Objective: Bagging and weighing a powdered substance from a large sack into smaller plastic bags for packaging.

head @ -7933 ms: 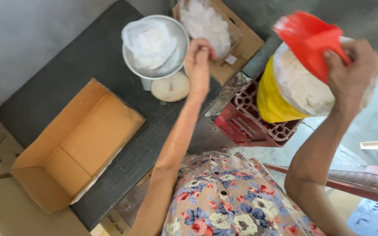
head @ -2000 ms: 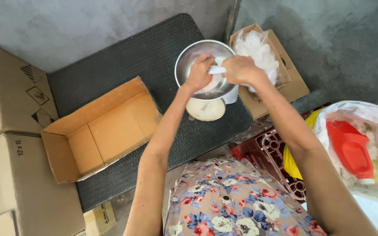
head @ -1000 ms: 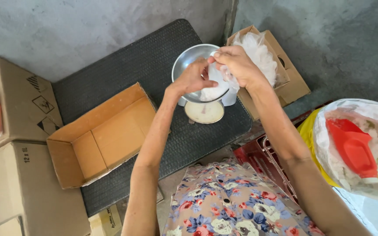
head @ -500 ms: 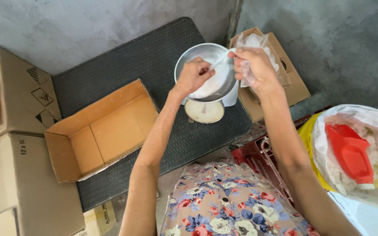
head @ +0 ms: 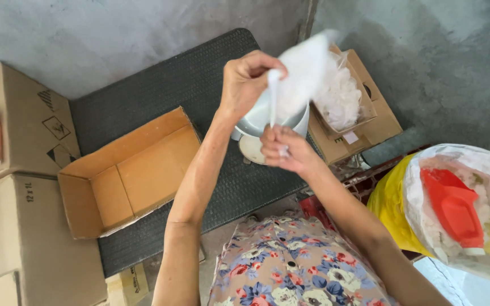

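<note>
My left hand (head: 249, 81) pinches the neck of a small clear plastic bag (head: 300, 76) filled with white stuff and holds it up above a metal bowl (head: 256, 120). My right hand (head: 286, 150) is lower and grips the thin twisted end of the same bag. The bag is blurred by motion. The bowl sits on a white weighing scale (head: 252, 150), mostly hidden by my hands, on a dark ridged mat (head: 165, 85).
An open empty cardboard box (head: 126, 173) lies on the mat at left. A smaller box with white bagged material (head: 344, 102) stands at right. A large sack of white pieces with a red scoop (head: 455, 207) is at far right, over a red crate (head: 313, 207). Stacked cartons (head: 12, 192) stand at far left.
Both hands lifted the filled bag out of the bowl. My left hand moved up to its neck and my right hand dropped down, pulling the bag's end.
</note>
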